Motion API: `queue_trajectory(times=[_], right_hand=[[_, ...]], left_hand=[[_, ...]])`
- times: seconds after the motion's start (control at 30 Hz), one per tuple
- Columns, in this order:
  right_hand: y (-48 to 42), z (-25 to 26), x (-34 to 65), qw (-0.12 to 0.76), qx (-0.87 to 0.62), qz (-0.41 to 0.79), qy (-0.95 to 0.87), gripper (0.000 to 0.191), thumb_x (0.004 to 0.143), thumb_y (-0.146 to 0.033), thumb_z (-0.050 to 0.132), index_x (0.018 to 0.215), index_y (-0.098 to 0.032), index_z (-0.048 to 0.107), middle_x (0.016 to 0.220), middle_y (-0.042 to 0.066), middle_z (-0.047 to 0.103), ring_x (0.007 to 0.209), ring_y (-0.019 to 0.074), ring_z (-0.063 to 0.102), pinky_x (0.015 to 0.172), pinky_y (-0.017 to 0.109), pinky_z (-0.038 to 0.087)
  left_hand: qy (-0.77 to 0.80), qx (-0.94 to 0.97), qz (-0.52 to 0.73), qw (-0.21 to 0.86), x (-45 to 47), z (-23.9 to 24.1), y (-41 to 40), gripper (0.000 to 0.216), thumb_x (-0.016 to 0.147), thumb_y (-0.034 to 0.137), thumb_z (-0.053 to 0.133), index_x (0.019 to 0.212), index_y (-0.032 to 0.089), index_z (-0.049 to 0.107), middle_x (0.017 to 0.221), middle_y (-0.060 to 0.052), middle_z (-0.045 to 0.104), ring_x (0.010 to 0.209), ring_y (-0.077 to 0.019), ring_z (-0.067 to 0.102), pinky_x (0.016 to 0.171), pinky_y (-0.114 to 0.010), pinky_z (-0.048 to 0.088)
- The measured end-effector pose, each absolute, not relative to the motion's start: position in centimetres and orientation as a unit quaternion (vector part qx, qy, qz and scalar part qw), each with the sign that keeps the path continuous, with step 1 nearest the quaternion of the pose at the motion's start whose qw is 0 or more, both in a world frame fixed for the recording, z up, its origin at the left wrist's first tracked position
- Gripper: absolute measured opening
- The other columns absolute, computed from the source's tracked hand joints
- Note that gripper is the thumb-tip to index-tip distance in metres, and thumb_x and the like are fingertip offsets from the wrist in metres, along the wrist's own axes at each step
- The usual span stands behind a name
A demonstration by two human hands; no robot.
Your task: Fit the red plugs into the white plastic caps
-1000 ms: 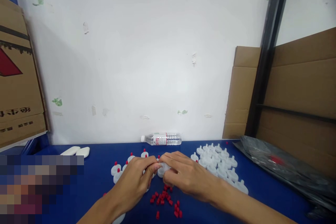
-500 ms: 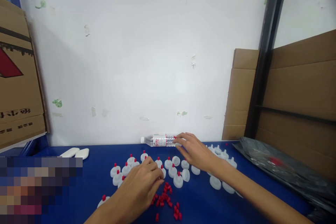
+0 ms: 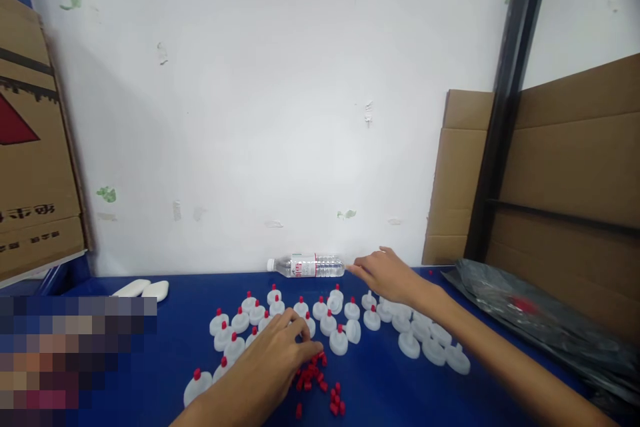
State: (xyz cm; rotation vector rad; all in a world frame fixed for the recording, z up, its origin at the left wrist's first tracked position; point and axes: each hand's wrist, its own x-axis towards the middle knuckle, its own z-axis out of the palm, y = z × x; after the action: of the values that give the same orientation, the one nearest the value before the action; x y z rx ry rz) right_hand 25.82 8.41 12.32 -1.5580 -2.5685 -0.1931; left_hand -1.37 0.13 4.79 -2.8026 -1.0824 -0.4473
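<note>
My left hand [image 3: 275,353] is low over a loose pile of small red caps [image 3: 313,373], its fingers curled and the thumb reaching to the pile's edge. Whatever lies between its fingertips is hidden. My right hand [image 3: 387,275] hovers just right of a clear plastic bottle [image 3: 306,266] lying on its side, fingers stretched out and no object visible in them. Around the left hand stand several white nozzle lids [image 3: 339,343] with red tips. Below the right hand and forearm sit several white nozzle lids [image 3: 409,347] without red tips.
The blue tabletop [image 3: 380,393] ends at a white wall [image 3: 280,113]. Two white oval pieces [image 3: 155,291] lie at the left. A cardboard box [image 3: 40,147] stands left, cardboard sheets [image 3: 570,167] right, and a grey plastic bag [image 3: 520,320] lies along the right edge.
My right hand has moved right, off the bottle's end, and the red cap at its fingertips is gone from there. A red tip now shows on a lid below the bottle. My left hand shifted slightly right.
</note>
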Motion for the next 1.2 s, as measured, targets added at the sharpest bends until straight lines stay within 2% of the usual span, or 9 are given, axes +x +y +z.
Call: queue_trajectory(times=[0.1,0.17,0.23,0.33,0.6,0.83,0.93,1.03,1.2], right_hand=[[9.1,12.5,26.7,0.013,-0.563,-0.071,-0.823,0.029,0.104,-0.04,0.056,0.105,-0.015,0.07,0.105,0.011,0.073,0.102,0.0266,0.068,0.102,0.051,0.045],[9.3,12.3,26.9,-0.024,-0.571,-0.057,-0.818,0.029,0.1,-0.04,0.063,0.117,-0.016,0.066,0.117,0.009,0.068,0.104,0.0238,0.067,0.094,0.047,0.053],[9.2,11.9,26.8,-0.051,-0.568,-0.04,-0.821,0.033,0.1,-0.04,0.064,0.124,-0.017,0.063,0.124,0.009,0.065,0.105,0.0228,0.066,0.09,0.045,0.057],[9.0,11.5,26.5,-0.079,-0.555,-0.015,-0.828,0.032,0.1,-0.039,0.064,0.123,-0.017,0.064,0.123,0.009,0.066,0.104,0.0231,0.067,0.091,0.045,0.057],[8.2,11.6,26.0,-0.112,-0.534,0.0,-0.838,0.034,0.1,-0.037,0.065,0.128,-0.018,0.061,0.128,0.01,0.063,0.108,0.0244,0.066,0.091,0.046,0.057],[8.0,11.8,26.0,-0.027,-0.559,-0.046,-0.828,0.034,0.1,-0.037,0.064,0.128,-0.017,0.061,0.126,0.01,0.064,0.106,0.0237,0.066,0.089,0.045,0.058],[7.8,12.2,25.7,0.004,-0.566,-0.066,-0.822,0.033,0.101,-0.037,0.063,0.127,-0.017,0.061,0.125,0.009,0.064,0.104,0.023,0.067,0.088,0.044,0.058],[7.3,12.6,25.7,-0.021,-0.557,-0.059,-0.828,0.03,0.101,-0.036,0.063,0.125,-0.018,0.062,0.123,0.009,0.065,0.103,0.0223,0.067,0.088,0.043,0.058],[7.2,12.5,26.1,-0.094,-0.552,-0.037,-0.828,0.033,0.099,-0.036,0.065,0.126,-0.017,0.062,0.126,0.009,0.064,0.107,0.0238,0.066,0.09,0.045,0.057]], left_hand=[[-0.359,-0.919,-0.159,0.044,-1.4,4.7,0.2,0.04,0.094,-0.003,0.048,0.107,0.027,0.072,0.105,-0.004,0.067,0.101,-0.0226,0.055,0.08,-0.032,0.044],[-0.36,-0.918,-0.162,0.045,-1.5,4.5,0.4,0.035,0.096,0.0,0.051,0.102,0.026,0.072,0.102,-0.004,0.067,0.099,-0.0223,0.055,0.078,-0.031,0.043],[-0.363,-0.915,-0.168,0.05,-1.6,4.1,0.8,0.028,0.096,0.003,0.055,0.098,0.025,0.072,0.101,-0.003,0.068,0.098,-0.022,0.055,0.077,-0.031,0.042],[-0.365,-0.913,-0.177,0.053,-1.8,3.6,1.2,0.021,0.097,0.007,0.059,0.093,0.024,0.07,0.098,-0.001,0.068,0.094,-0.0209,0.055,0.077,-0.032,0.04],[-0.371,-0.911,-0.171,0.049,-1.9,3.3,1.2,0.019,0.098,0.009,0.058,0.09,0.023,0.069,0.093,-0.001,0.068,0.09,-0.0211,0.056,0.077,-0.032,0.04],[-0.393,-0.892,-0.216,0.053,-1.4,5.7,0.1,0.016,0.1,0.012,0.052,0.099,0.022,0.064,0.099,-0.003,0.067,0.092,-0.0227,0.059,0.081,-0.036,0.047],[-0.395,-0.876,-0.268,0.066,-1.1,6.8,-0.3,0.02,0.101,0.012,0.045,0.097,0.02,0.063,0.094,-0.004,0.068,0.086,-0.0213,0.062,0.073,-0.033,0.049],[-0.39,-0.868,-0.297,0.085,-1.1,7.0,-0.3,0.023,0.101,0.013,0.042,0.095,0.019,0.063,0.09,-0.005,0.068,0.082,-0.0223,0.062,0.068,-0.034,0.05],[-0.372,-0.876,-0.288,0.104,-1.3,6.5,0.0,0.027,0.103,0.012,0.04,0.112,0.02,0.064,0.099,-0.007,0.07,0.092,-0.0255,0.061,0.075,-0.041,0.054]])
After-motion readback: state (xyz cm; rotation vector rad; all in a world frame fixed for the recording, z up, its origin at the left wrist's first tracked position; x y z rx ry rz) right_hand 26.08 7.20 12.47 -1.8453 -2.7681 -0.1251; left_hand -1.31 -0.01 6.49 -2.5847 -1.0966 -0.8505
